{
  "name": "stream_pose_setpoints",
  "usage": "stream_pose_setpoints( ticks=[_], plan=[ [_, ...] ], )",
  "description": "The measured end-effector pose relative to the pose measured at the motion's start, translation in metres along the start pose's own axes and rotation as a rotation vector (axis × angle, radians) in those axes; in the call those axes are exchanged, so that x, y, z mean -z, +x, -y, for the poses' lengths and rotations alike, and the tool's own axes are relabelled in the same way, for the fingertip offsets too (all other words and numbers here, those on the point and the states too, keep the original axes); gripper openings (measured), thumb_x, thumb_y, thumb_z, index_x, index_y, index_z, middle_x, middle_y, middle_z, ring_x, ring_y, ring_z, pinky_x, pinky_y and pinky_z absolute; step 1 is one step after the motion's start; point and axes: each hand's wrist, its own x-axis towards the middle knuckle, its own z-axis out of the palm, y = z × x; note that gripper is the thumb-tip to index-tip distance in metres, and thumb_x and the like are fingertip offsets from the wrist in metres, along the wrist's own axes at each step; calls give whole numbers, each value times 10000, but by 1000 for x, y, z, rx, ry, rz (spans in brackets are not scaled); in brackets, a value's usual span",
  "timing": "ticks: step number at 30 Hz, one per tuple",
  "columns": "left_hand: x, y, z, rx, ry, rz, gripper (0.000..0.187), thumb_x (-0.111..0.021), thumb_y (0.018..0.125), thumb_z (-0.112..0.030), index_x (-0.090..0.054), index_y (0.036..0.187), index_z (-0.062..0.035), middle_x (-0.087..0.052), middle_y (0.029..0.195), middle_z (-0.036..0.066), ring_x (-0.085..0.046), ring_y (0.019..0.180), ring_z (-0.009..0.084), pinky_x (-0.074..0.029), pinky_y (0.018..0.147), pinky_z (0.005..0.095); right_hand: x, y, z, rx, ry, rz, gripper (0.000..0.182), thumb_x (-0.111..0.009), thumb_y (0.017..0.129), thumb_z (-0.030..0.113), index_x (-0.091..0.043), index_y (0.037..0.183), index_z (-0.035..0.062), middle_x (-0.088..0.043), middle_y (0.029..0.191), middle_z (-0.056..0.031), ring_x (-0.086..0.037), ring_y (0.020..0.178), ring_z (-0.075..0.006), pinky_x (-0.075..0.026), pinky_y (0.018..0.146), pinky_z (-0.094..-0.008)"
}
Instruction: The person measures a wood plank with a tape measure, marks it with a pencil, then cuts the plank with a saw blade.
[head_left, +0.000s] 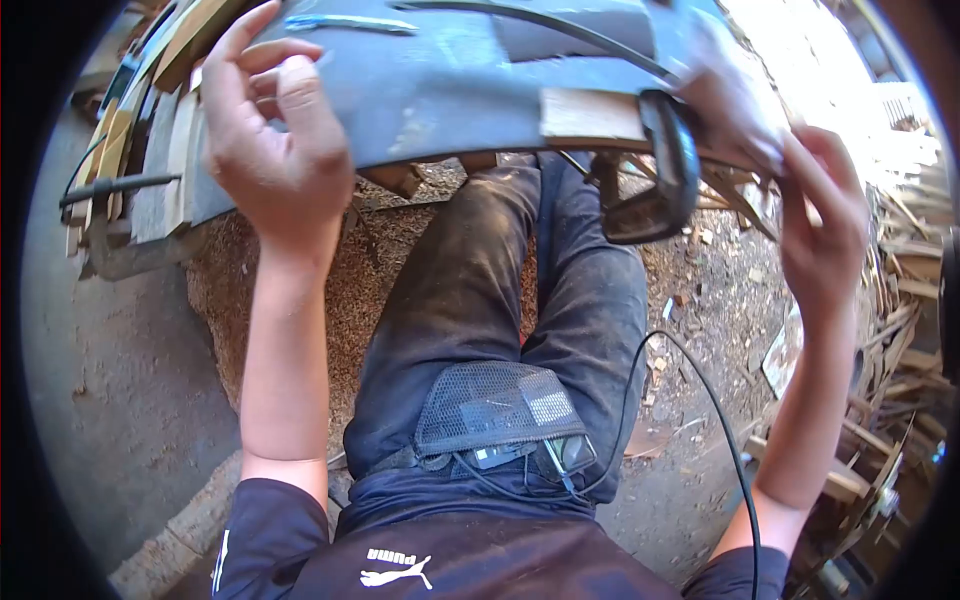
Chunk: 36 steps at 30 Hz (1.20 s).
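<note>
My left hand (285, 150) is raised over the left front part of the grey-blue worktop (440, 70). Its fingers are loosely curled and apart, with nothing visible in them. Past the worktop's right edge, my right hand (825, 210) has its fingers closed at the edge of a pale, limp-looking thing (735, 105), too smeared by motion to name. A black C-clamp (680, 170) grips the front edge over a light wooden block (592, 115). A blue pen-like stick (350, 22) lies at the back, near my left fingertips.
A black cable (560, 30) arches across the worktop. Wooden strips (170, 150) and another clamp (120, 187) are at the left edge. Sawdust (260, 300) covers the floor beneath. Scrap wood (910, 300) is piled at right. A mesh pouch (490, 410) with a wired device rests on my lap.
</note>
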Motion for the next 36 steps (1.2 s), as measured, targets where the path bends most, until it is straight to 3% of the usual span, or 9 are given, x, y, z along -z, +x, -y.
stream_pose_setpoints(
  ticks=[4, 12, 16, 18, 21, 25, 28, 30, 36],
  plan=[
    [1, 0, 3, -47, -53, 4, 381, -484, 972, -1, -513, 1346, 67, -691, 999, 94, -599, 826, 113, -500, 806, 251, 39, -36, -28, -153, 24, 51, 337, -628, 939, -93, -725, 1246, 7, -690, 1089, -99, -664, 887, -176, -543, 748, -304],
    [0, -1, 6, -89, -35, 17, 347, -479, 973, -16, -534, 1303, 76, -703, 966, 109, -615, 808, 121, -469, 739, 235, 23, -3, 14, 52, 63, -102, 356, -660, 910, -121, -712, 1248, -23, -681, 1097, -122, -685, 939, -194, -557, 807, -292],
    [7, -9, 10, -136, -336, -79, 348, -419, 943, -14, -543, 1247, 101, -604, 741, 100, -493, 601, 130, -405, 537, 270, -27, -27, 12, 143, -187, -247, 374, -689, 823, -168, -738, 1163, -18, -672, 1029, -169, -692, 888, -264, -578, 745, -356],
    [16, -15, 14, -169, -398, -44, 349, -388, 931, -12, -556, 1225, 75, -416, 594, 28, -314, 500, 97, -277, 470, 275, -34, -58, 2, 5, -214, -327, 404, -645, 766, -183, -752, 1123, -27, -681, 1070, -185, -682, 926, -361, -574, 777, -442],
    [42, -27, 21, -220, -439, 10, 261, -407, 942, -7, -554, 1149, 50, -338, 566, 2, -258, 479, 80, -241, 455, 275, -20, -110, -32, 28, -225, -263, 344, -612, 823, -158, -686, 1149, -78, -657, 1156, -209, -669, 955, -338, -562, 770, -419],
    [96, -59, 53, -347, -473, 161, 390, -517, 1078, -281, -631, 1066, 92, -633, 733, 42, -484, 513, 47, -428, 494, 226, -8, -110, -10, -151, -137, -293, 337, -582, 937, -151, -671, 1254, -84, -654, 1110, -175, -646, 895, -235, -523, 674, -338],
    [141, -98, 74, -132, -80, 270, 174, -557, 853, 36, -689, 962, 6, -675, 768, 86, -564, 527, 154, -475, 516, 294, -14, -92, 15, -205, -111, -271, 359, -560, 983, -112, -640, 1329, -64, -648, 1114, -149, -620, 857, -177, -495, 631, -294],
    [168, -137, 105, 55, 56, 425, 121, -604, 891, -11, -702, 953, -49, -652, 683, 66, -607, 525, 200, -490, 511, 315, -15, -96, 10, -247, -84, -143, 364, -551, 1001, -88, -623, 1356, -55, -636, 1143, -135, -606, 834, -158, -494, 627, -284],
    [219, -271, 165, 803, 424, 889, 217, -530, 977, -230, -671, 1116, -140, -733, 905, 161, -714, 847, 392, -556, 746, 533, -30, -109, -5, -320, 135, -245, 322, -568, 1040, -1, -604, 1354, -64, -561, 1210, -114, -553, 758, -121, -460, 596, -243]
  ],
)
